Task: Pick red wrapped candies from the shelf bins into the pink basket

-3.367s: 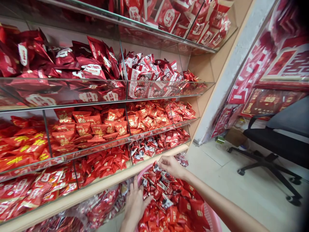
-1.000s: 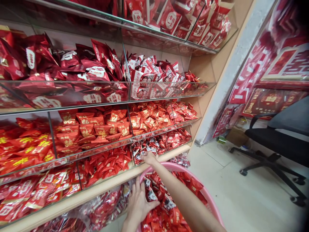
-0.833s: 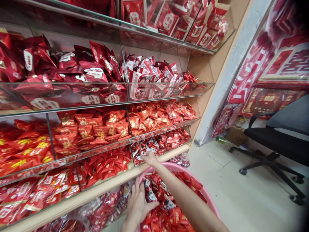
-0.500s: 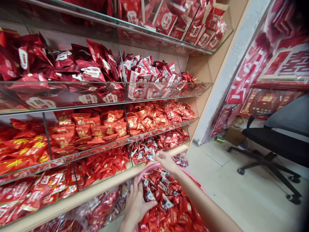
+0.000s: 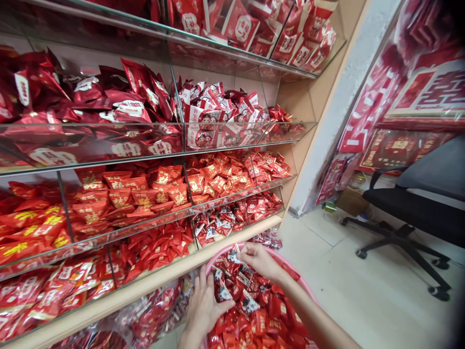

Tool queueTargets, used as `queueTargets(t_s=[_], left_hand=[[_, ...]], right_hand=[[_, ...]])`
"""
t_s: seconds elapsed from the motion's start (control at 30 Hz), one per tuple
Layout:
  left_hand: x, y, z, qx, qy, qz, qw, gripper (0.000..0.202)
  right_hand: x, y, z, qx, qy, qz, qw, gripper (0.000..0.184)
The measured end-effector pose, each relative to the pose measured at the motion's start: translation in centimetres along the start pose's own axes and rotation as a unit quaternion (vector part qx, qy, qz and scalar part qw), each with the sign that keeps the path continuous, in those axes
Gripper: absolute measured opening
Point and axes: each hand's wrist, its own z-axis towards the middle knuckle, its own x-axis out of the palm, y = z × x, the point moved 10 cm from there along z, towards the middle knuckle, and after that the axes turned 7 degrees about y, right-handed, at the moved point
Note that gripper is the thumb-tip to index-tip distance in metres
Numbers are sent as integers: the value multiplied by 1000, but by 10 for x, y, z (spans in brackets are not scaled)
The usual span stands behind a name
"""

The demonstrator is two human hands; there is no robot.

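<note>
Pinching a small, shiny red packet with black and white marks in the right hand — with the thumb and fingertips close together. Holding it above a round pink plastic basket, just inside the far rim. Hiding part of the little packet behind the fingers.

Resting the left hand on the left side of the basket's rim. Spreading it wide there, with the fingers pointing at the shelves and the thumb sticking out over the heap inside.

Looking down at lots of packets in the basket — finding more with black and white marks near the far side, and plain shiny red packets with gold marks closer to the body.

Facing a pale wooden shelf unit with clear glass fronts. Spotting the same kind of red, black and white packets on the bottom shelf, just past the basket. Seeing bright red packets to the left of them, behind a thin clear divider. Seeing clear plastic bags full of red packets below the bottom shelf, beside the left hand.

Having a pale tiled floor on the right, with a black office chair with wheels standing on it, well apart from the basket.
</note>
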Motion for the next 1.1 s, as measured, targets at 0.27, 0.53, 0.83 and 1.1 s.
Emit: queueTargets(t_s=[0.27,0.53,0.83,1.1], left_hand=[[-2,-2,1,9,-4,-2,1000,92],[0,1,1,4,-7,0,1000,93],[-1,1,1,-2,-5,-8,1000,93],[-2,2,1,-8,-5,-13,1000,91]], right_hand=[[14,-15,-9,22,44,-95,994,28],[29,-8,-8,22,74,-225,971,22],[22,-15,4,31,62,-190,979,35],[-32,-19,78,111,-114,188,969,15]])
